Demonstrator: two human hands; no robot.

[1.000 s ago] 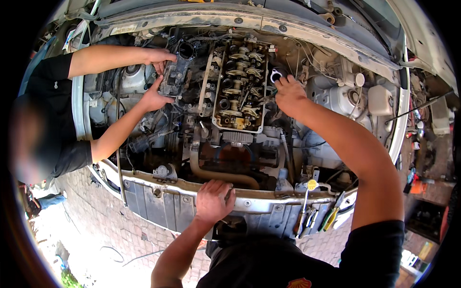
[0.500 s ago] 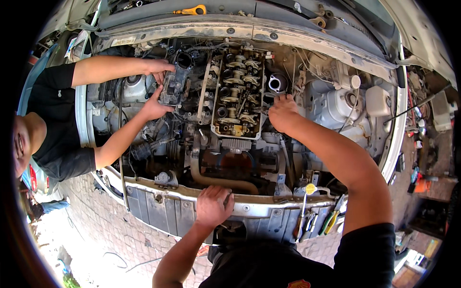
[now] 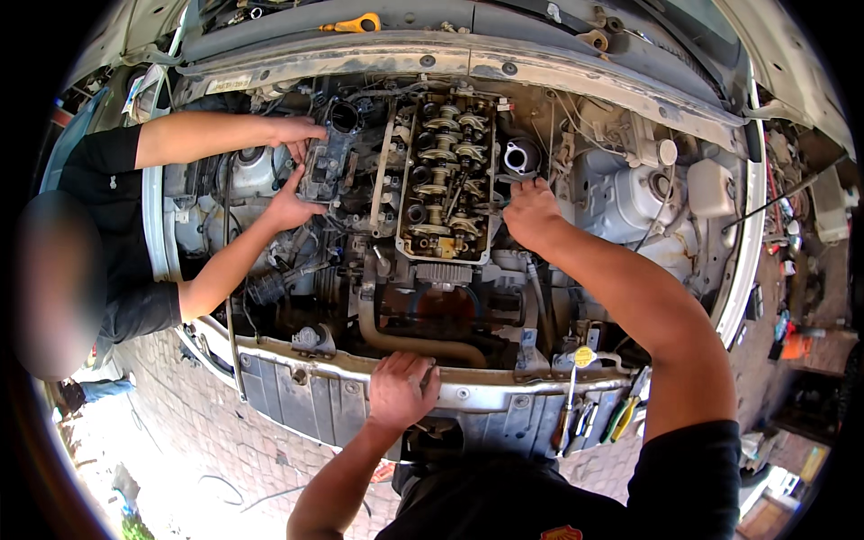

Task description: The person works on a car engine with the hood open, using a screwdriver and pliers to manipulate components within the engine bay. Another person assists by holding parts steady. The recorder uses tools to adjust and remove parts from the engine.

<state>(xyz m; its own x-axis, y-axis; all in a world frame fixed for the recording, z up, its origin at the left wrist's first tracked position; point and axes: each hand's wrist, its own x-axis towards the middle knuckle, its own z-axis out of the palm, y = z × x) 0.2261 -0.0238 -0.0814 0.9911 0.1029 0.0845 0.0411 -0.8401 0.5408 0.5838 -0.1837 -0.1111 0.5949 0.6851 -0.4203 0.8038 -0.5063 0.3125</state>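
My left hand (image 3: 402, 389) rests on the metal front crossmember (image 3: 486, 392) with its fingers curled; a small dark thing shows by the thumb, too unclear to name. Beyond it lies the opened engine, its cylinder head (image 3: 447, 184) showing rocker arms and shafts. My right hand (image 3: 533, 214) is closed at the right side of the head, just below a round metal port (image 3: 517, 157). What its fingers hold, if anything, is hidden. At the left, a co-worker's two hands (image 3: 295, 209) grip a dark intake part with a round opening (image 3: 344, 115).
Screwdrivers and pliers (image 3: 621, 416) stand along the crossmember at the right, near a yellow cap (image 3: 584, 357). A curved hose (image 3: 396, 340) runs behind the crossmember. A white reservoir (image 3: 710, 189) sits at the right. An orange-yellow tool (image 3: 360, 22) lies by the windscreen.
Both my hands keep nearly the same places and grips. The co-worker's head has shifted slightly, while their hands stay on the intake part.
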